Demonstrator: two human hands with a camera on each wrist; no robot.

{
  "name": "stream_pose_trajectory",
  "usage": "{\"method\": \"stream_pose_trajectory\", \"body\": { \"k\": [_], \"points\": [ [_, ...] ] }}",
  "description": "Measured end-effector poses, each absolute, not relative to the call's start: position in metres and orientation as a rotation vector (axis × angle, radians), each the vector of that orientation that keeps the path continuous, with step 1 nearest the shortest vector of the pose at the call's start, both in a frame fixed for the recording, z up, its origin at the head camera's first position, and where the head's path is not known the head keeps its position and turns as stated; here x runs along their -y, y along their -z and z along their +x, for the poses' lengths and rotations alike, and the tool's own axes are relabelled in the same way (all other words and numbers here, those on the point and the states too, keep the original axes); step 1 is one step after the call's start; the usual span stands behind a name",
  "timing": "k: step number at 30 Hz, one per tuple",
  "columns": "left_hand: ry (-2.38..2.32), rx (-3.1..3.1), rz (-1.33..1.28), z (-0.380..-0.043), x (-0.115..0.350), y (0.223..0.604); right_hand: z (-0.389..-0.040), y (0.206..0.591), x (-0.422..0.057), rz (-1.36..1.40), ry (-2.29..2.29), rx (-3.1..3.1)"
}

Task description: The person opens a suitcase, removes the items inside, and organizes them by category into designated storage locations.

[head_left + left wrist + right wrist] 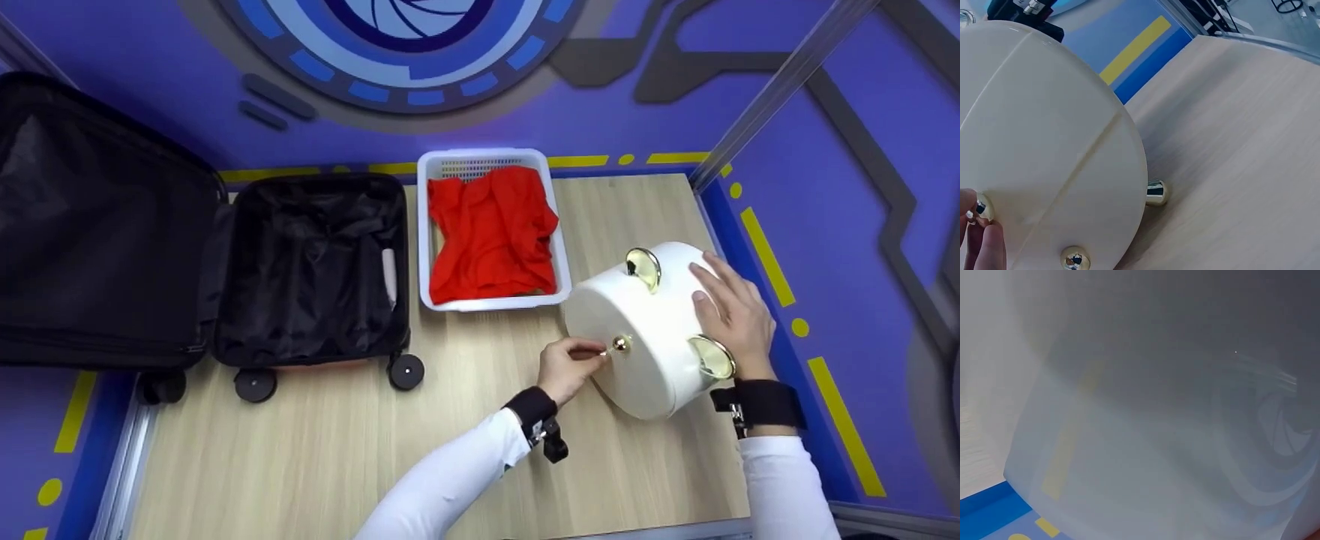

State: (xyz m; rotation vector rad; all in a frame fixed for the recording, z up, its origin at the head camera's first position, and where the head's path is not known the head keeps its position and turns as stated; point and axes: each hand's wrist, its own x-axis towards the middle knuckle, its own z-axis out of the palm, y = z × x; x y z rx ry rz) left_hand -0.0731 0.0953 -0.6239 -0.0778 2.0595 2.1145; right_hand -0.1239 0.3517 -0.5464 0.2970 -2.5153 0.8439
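Observation:
A white, glossy, drum-shaped container (652, 330) lies tilted on the right side of the table, its flat round face turned toward my left hand. Two gold rings (715, 357) stand out from its curved side. My left hand (571, 369) pinches a small gold knob (983, 209) at the flat face between thumb and fingertips. Lower in the left wrist view is another gold knob; a gold stub (1156, 192) sticks out past the face's edge. My right hand (733, 311) rests on the curved side, fingers straight and spread. The right wrist view holds mostly white surface.
A white basket (427, 296) with a red cloth (491, 236) in it stands at the back middle. To its left, a black suitcase (311, 352) lies opened out, wheels facing me. Purple panels (637, 127) border the wooden table (480, 405) at back and sides.

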Motion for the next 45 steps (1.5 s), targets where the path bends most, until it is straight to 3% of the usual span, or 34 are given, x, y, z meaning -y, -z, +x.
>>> {"method": "stream_pose_trajectory", "body": {
  "k": [12, 21, 39, 45],
  "points": [
    [-2.07, -2.119, 0.161, -0.079, -0.088, 0.635, -0.125, 0.546, -0.352, 0.292, -0.835, 2.529],
    [-1.633, -2.374, 0.288, -0.089, -0.076, 0.651, -0.122, 0.547, -0.353, 0.25, -0.836, 2.519],
    [-1.672, -2.252, 0.034, -0.094, -0.092, 0.674, -0.124, 0.548, -0.35, 0.285, -0.839, 2.502],
    [-1.644, -2.29, 0.07, -0.095, -0.094, 0.679, -0.125, 0.548, -0.351, 0.302, -0.827, 2.484]
  ]
}}
